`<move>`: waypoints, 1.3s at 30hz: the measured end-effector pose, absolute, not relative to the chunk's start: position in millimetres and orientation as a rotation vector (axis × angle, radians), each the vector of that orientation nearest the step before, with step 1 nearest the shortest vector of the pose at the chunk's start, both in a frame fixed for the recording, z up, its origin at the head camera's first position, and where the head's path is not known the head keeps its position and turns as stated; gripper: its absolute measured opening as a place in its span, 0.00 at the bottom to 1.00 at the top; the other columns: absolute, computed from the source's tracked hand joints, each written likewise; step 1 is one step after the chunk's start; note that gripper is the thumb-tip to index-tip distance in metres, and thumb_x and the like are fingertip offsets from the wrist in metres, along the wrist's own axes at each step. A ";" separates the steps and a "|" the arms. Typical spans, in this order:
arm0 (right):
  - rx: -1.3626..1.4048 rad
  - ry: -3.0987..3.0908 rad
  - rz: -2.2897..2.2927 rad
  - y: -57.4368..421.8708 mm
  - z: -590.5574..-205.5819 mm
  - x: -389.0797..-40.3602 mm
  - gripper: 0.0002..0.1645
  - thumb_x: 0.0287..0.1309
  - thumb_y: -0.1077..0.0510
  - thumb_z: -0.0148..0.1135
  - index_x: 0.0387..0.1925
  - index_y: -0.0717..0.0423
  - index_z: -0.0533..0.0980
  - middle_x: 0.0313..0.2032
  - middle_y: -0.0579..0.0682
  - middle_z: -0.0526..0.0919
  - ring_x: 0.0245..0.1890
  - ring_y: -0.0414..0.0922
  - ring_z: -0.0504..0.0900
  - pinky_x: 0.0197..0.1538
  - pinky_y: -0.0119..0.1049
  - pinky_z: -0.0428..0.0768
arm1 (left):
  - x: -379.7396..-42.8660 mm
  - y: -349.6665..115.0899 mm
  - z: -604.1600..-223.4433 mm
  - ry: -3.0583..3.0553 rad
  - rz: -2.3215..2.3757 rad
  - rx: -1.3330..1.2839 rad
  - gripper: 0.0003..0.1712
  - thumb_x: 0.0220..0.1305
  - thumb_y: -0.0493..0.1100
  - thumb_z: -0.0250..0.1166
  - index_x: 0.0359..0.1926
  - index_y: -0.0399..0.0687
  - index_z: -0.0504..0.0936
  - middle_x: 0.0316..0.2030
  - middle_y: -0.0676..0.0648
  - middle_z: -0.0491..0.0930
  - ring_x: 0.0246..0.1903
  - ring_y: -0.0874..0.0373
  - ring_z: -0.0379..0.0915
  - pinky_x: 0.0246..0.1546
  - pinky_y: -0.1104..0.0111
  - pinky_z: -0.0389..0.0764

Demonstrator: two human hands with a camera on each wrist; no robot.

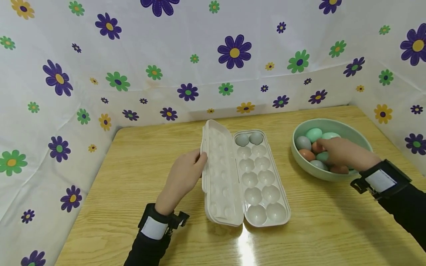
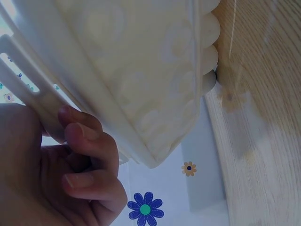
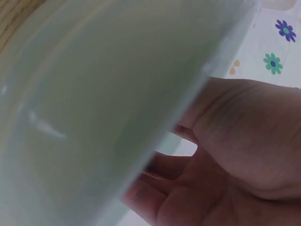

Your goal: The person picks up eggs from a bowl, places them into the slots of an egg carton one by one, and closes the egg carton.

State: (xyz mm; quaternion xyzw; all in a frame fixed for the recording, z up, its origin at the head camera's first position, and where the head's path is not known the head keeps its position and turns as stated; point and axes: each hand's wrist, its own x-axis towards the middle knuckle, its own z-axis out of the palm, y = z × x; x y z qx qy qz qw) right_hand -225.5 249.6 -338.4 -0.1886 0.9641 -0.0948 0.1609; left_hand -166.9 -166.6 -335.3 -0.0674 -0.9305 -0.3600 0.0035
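Note:
An egg carton [image 1: 235, 214] of white plastic lies open on the table, its lid [image 1: 221, 173] raised on the left. My left hand [image 1: 185, 170] grips the lid's outer edge; in the left wrist view its fingers [image 2: 94, 141] curl at the rim. Two grey eggs [image 1: 242, 140] fill the far pair of cups. At the right, my right hand [image 1: 342, 153] reaches into a pale green bowl [image 1: 309, 170] among several eggs. Its fingers are at a brown egg [image 1: 317, 147]; I cannot tell whether they hold it. In the right wrist view the bowl's wall [image 3: 108, 103] hides the fingertips.
Mint eggs [image 1: 314, 134], a grey egg [image 1: 303, 142] and an orange-brown egg [image 1: 306, 154] lie in the bowl. Behind the wooden table [image 1: 149, 147] hangs a white cloth [image 1: 193, 40] with printed flowers, which also runs along both sides.

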 end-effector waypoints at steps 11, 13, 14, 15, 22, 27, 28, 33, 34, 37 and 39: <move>-0.523 2.762 -0.262 250.1 -338.1 -228.4 0.17 0.50 0.65 0.55 0.45 0.56 0.73 0.29 0.48 0.76 0.26 0.44 0.70 0.34 0.40 0.68 | -169.1 -166.9 -337.7 -2.898 -1.132 -0.179 0.22 0.69 0.58 0.38 0.31 0.56 0.75 0.21 0.52 0.75 0.21 0.58 0.71 0.19 0.61 0.71; -0.505 2.749 -0.255 250.4 -337.6 -228.5 0.19 0.48 0.65 0.54 0.45 0.55 0.74 0.25 0.47 0.74 0.23 0.43 0.69 0.32 0.39 0.67 | -169.5 -167.4 -337.7 -2.894 -1.133 -0.179 0.23 0.69 0.58 0.38 0.30 0.56 0.74 0.21 0.52 0.75 0.20 0.57 0.70 0.19 0.61 0.70; -0.499 2.740 -0.252 250.7 -337.6 -228.5 0.19 0.47 0.65 0.54 0.45 0.54 0.74 0.24 0.46 0.73 0.21 0.42 0.69 0.30 0.38 0.67 | -169.7 -167.6 -337.7 -2.891 -1.133 -0.180 0.23 0.69 0.58 0.38 0.30 0.55 0.74 0.20 0.52 0.75 0.20 0.57 0.70 0.19 0.61 0.70; -0.504 2.740 -0.243 250.9 -337.6 -228.4 0.19 0.46 0.65 0.55 0.44 0.53 0.75 0.23 0.46 0.72 0.21 0.42 0.68 0.29 0.37 0.66 | -169.8 -167.8 -337.7 -2.890 -1.133 -0.181 0.23 0.69 0.58 0.38 0.29 0.55 0.74 0.20 0.52 0.75 0.20 0.57 0.70 0.19 0.61 0.70; -0.595 2.766 -0.208 253.2 -333.4 -231.1 0.16 0.40 0.62 0.60 0.37 0.52 0.76 0.26 0.46 0.74 0.25 0.43 0.67 0.31 0.38 0.65 | -169.7 -168.1 -337.6 -2.886 -1.139 -0.200 0.21 0.69 0.57 0.39 0.30 0.55 0.74 0.20 0.52 0.75 0.20 0.58 0.70 0.19 0.61 0.71; -0.694 2.834 -0.179 251.3 -320.6 -241.4 0.18 0.40 0.59 0.64 0.39 0.54 0.78 0.33 0.46 0.80 0.31 0.45 0.70 0.40 0.44 0.70 | -169.4 -168.6 -337.2 -2.888 -1.136 -0.196 0.22 0.69 0.57 0.38 0.30 0.55 0.75 0.20 0.52 0.75 0.20 0.58 0.71 0.19 0.61 0.71; -0.696 2.836 -0.180 249.5 -317.4 -243.6 0.19 0.40 0.59 0.64 0.40 0.54 0.78 0.34 0.47 0.80 0.33 0.46 0.70 0.41 0.46 0.70 | -169.4 -168.8 -337.1 -2.890 -1.134 -0.198 0.22 0.69 0.57 0.38 0.31 0.55 0.75 0.21 0.53 0.76 0.20 0.57 0.72 0.19 0.61 0.71; -0.596 2.825 -0.277 232.4 -299.1 -248.0 0.26 0.37 0.59 0.64 0.45 0.54 0.77 0.41 0.56 0.75 0.40 0.51 0.68 0.38 0.45 0.69 | -169.6 -169.4 -336.6 -2.894 -1.127 -0.203 0.21 0.69 0.57 0.38 0.33 0.56 0.75 0.21 0.53 0.76 0.21 0.57 0.73 0.20 0.61 0.72; -0.583 2.829 -0.283 228.4 -296.0 -248.7 0.27 0.36 0.59 0.63 0.46 0.54 0.77 0.41 0.57 0.73 0.39 0.51 0.67 0.35 0.44 0.69 | -169.6 -169.4 -336.5 -2.895 -1.125 -0.205 0.21 0.69 0.56 0.38 0.33 0.56 0.75 0.21 0.53 0.76 0.21 0.56 0.73 0.20 0.61 0.72; -0.591 2.850 -0.281 217.3 -288.4 -250.3 0.27 0.37 0.61 0.62 0.47 0.53 0.76 0.39 0.57 0.71 0.35 0.50 0.65 0.30 0.40 0.65 | -169.5 -169.3 -336.3 -2.897 -1.117 -0.209 0.21 0.69 0.57 0.38 0.32 0.56 0.75 0.20 0.52 0.76 0.20 0.58 0.72 0.19 0.61 0.72; -0.615 2.858 -0.280 209.7 -284.8 -251.5 0.25 0.40 0.61 0.62 0.46 0.53 0.76 0.38 0.58 0.71 0.34 0.50 0.65 0.29 0.40 0.65 | -169.3 -169.1 -336.4 -2.900 -1.115 -0.210 0.21 0.69 0.57 0.38 0.32 0.56 0.75 0.20 0.53 0.76 0.20 0.58 0.72 0.19 0.61 0.72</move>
